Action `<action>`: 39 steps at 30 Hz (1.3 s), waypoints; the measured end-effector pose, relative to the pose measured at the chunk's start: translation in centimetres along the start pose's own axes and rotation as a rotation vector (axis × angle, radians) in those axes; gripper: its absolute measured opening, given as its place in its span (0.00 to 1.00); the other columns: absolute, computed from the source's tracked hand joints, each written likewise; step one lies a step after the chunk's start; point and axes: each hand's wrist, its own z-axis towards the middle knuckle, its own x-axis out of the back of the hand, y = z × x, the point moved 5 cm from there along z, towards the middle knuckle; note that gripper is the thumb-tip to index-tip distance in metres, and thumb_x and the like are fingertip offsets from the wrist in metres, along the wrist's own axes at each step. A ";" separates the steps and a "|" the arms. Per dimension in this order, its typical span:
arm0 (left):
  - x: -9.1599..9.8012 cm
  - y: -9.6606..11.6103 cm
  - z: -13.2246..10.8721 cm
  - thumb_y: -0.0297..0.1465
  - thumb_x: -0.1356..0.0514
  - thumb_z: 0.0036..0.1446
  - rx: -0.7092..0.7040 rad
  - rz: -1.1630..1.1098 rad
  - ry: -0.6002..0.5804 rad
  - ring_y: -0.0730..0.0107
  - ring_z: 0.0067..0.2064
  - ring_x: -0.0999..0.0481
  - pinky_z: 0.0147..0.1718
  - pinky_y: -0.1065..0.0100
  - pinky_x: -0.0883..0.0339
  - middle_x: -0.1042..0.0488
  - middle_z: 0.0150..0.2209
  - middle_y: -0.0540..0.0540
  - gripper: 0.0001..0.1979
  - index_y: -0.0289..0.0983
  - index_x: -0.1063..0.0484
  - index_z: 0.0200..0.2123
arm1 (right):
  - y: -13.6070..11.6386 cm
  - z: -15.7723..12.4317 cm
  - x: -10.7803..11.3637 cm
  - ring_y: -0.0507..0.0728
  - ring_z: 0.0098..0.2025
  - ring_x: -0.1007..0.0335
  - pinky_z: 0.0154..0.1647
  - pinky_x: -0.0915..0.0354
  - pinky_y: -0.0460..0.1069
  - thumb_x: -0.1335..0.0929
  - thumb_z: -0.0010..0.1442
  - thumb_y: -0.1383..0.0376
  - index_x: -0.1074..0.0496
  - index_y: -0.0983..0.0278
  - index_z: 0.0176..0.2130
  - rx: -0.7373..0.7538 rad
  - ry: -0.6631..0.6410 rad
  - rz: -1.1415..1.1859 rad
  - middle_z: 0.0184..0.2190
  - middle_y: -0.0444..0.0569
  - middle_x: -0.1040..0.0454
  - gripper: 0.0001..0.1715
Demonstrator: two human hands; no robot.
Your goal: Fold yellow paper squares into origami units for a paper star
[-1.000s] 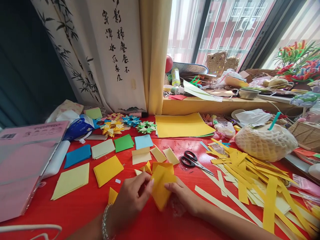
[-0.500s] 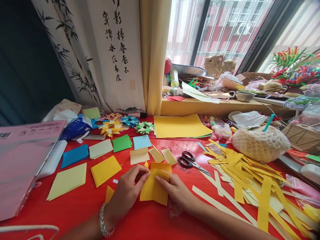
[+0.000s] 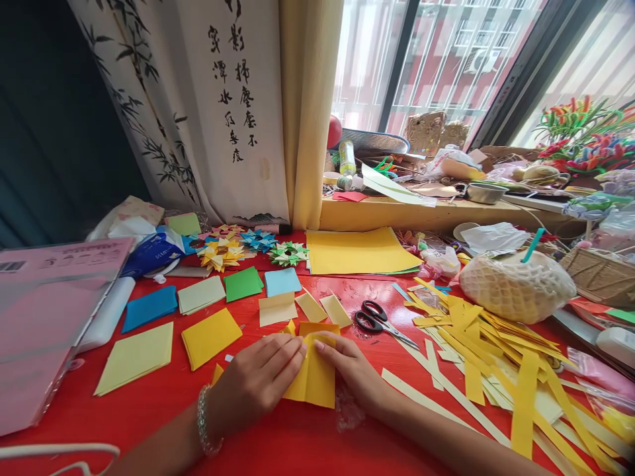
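Observation:
A yellow sheet of paper (image 3: 318, 380) with a crease down its middle is held between both hands, just above the red table (image 3: 317, 443). My left hand (image 3: 265, 370), with a beaded bracelet at the wrist, grips its upper left edge and covers part of it. Thumb and fingers of my right hand (image 3: 350, 370) pinch its upper right side. Behind it lies another yellow-orange piece (image 3: 322, 327). Small folded cream papers (image 3: 278, 309) sit beyond, and black-handled scissors (image 3: 380, 320) lie open to the right.
Stacks of coloured paper, among them yellow (image 3: 211, 338), pale yellow (image 3: 133, 360) and blue (image 3: 149, 309), lie at left. Folded paper stars (image 3: 221, 253) and large yellow sheets (image 3: 360, 251) are at the back. Paper strips (image 3: 476, 344) and a netted fruit (image 3: 518, 281) crowd the right.
My left hand has turned over the paper's upper left part, fingers now lying across it instead of pinching the corner. The sheet's crease shows more sharply, and its left part is more covered.

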 end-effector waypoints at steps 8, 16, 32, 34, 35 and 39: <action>0.1 0.0 0.1 0.20 0.48 0.58 -0.001 -0.145 0.032 0.61 0.45 0.27 0.42 0.63 0.28 0.26 0.41 0.37 0.10 0.26 0.31 0.43 | 0.0 0.0 0.0 0.54 0.37 0.35 0.39 0.39 0.46 0.33 0.59 0.56 0.29 0.65 0.37 0.001 -0.028 -0.026 0.33 0.47 0.31 0.15; -0.1 -0.6 0.1 0.20 0.47 0.58 -0.004 -0.226 0.061 0.61 0.44 0.26 0.41 0.64 0.27 0.25 0.40 0.38 0.09 0.26 0.31 0.41 | 0.1 0.2 -0.2 0.54 0.35 0.36 0.38 0.40 0.46 0.32 0.57 0.54 0.30 0.66 0.36 -0.022 -0.055 0.029 0.32 0.48 0.32 0.17; 0.3 -0.2 0.1 0.20 0.47 0.58 -0.116 -0.197 0.073 0.62 0.46 0.27 0.44 0.63 0.28 0.25 0.39 0.38 0.08 0.26 0.31 0.40 | 0.0 0.2 -0.3 0.53 0.34 0.37 0.37 0.41 0.45 0.31 0.56 0.53 0.31 0.66 0.34 -0.019 -0.077 0.004 0.31 0.47 0.33 0.18; 0.3 0.0 0.1 0.19 0.46 0.57 -0.132 -0.187 0.076 0.62 0.45 0.27 0.45 0.63 0.28 0.25 0.39 0.38 0.08 0.25 0.30 0.39 | 0.0 0.2 -0.3 0.53 0.34 0.38 0.36 0.42 0.45 0.31 0.56 0.54 0.32 0.67 0.33 -0.013 -0.082 0.008 0.31 0.47 0.33 0.18; 0.4 0.0 0.1 0.19 0.46 0.57 -0.137 -0.184 0.076 0.62 0.45 0.27 0.45 0.63 0.28 0.25 0.39 0.38 0.08 0.25 0.30 0.39 | 0.0 0.3 -0.3 0.53 0.33 0.38 0.36 0.42 0.45 0.31 0.56 0.54 0.32 0.67 0.33 -0.011 -0.087 0.013 0.31 0.47 0.34 0.17; 0.3 0.1 0.2 0.19 0.45 0.56 -0.132 -0.182 0.071 0.62 0.45 0.26 0.44 0.64 0.28 0.25 0.38 0.38 0.08 0.25 0.30 0.39 | 0.1 0.3 -0.3 0.53 0.34 0.37 0.36 0.41 0.45 0.32 0.57 0.55 0.31 0.66 0.35 -0.010 -0.096 0.049 0.32 0.47 0.33 0.16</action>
